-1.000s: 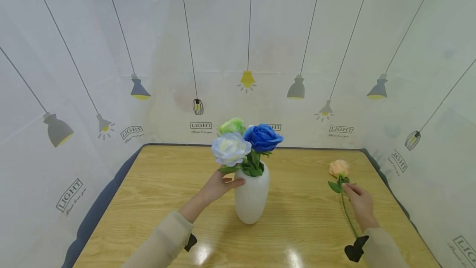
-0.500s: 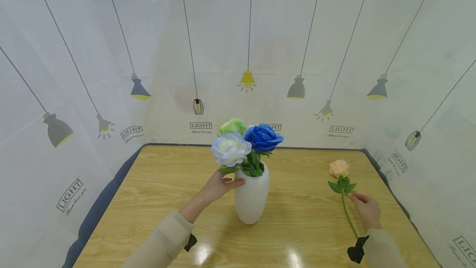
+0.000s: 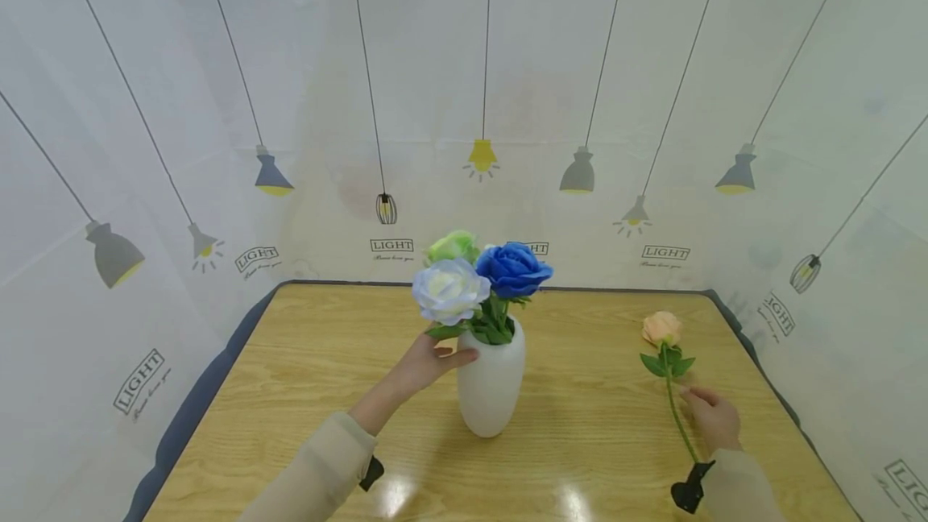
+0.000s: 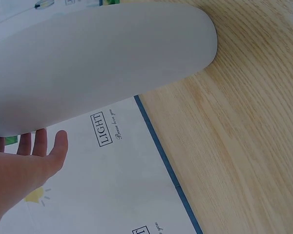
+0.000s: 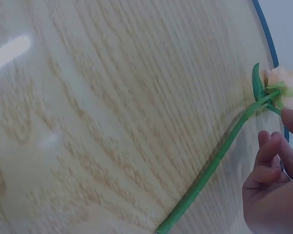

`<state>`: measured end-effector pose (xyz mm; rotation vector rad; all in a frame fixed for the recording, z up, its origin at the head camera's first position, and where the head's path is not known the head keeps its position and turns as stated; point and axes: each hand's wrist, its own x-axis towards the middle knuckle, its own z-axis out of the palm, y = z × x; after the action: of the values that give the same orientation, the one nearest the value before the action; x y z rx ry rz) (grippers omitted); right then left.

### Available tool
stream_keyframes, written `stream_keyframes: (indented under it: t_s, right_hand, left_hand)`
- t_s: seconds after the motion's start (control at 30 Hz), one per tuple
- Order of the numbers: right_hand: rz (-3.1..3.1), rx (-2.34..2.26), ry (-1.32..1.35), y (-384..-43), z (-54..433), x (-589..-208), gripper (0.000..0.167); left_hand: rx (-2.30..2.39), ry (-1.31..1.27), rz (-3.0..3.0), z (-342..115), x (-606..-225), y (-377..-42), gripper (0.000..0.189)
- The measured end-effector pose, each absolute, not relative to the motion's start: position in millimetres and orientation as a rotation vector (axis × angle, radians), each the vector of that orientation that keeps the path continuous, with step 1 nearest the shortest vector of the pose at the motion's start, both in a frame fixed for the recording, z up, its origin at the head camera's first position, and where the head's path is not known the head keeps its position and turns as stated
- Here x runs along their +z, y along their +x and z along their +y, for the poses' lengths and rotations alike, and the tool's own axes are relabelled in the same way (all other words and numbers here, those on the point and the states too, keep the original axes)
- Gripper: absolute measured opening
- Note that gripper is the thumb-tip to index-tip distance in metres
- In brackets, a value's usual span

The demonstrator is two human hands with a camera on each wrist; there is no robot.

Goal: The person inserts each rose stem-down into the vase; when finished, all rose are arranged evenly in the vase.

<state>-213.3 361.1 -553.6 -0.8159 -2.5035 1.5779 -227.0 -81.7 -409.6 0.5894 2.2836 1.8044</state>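
Note:
A white vase (image 3: 490, 385) stands upright near the middle of the table, holding a blue rose (image 3: 513, 269), a pale blue-white rose (image 3: 451, 291) and a green flower (image 3: 453, 246). My left hand (image 3: 428, 361) rests at the vase's upper left side; in the left wrist view its fingers (image 4: 40, 142) reach out fairly straight, tips against the vase wall. On the right lies a peach rose (image 3: 661, 329) with a long green stem (image 5: 205, 175). Just right of that stem is my right hand (image 3: 714, 417), fingers loosely bent, the stem outside its grasp.
The wooden table (image 3: 580, 409) has a dark edge along its back and sides. White cloth walls (image 3: 536, 63) printed with hanging lamps surround it. A black wrist-worn device (image 3: 692, 487) sits at the right sleeve, close to the stem's lower end.
My right hand has let go of the peach rose below its bloom and drawn back down and right, uncovering its leaves. The left hand and the vase have stayed put.

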Motion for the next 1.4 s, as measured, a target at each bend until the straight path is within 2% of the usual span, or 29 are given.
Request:
stream_keyframes:
  t_s: [0.07,0.23,0.67,1.13,1.4]
  right_hand:
    - [-2.494,1.618,-0.842,-213,361,-555,0.064]
    - [-2.407,1.679,-0.922,-218,359,-563,0.056]
    - [-2.556,1.433,-0.825,-220,341,-563,0.04]
    - [-2.609,1.4,-0.756,-225,341,-571,0.037]
    - [-2.606,1.561,-0.497,-226,339,-558,0.041]
  left_hand:
    - [1.803,0.587,2.285,-82,-409,-227,0.062]
    - [1.799,0.585,2.285,-82,-409,-227,0.063]
    - [1.803,0.595,2.269,-82,-409,-227,0.063]
    - [1.809,0.629,2.277,-83,-416,-231,0.062]
    - [1.812,0.601,2.285,-83,-432,-241,0.063]
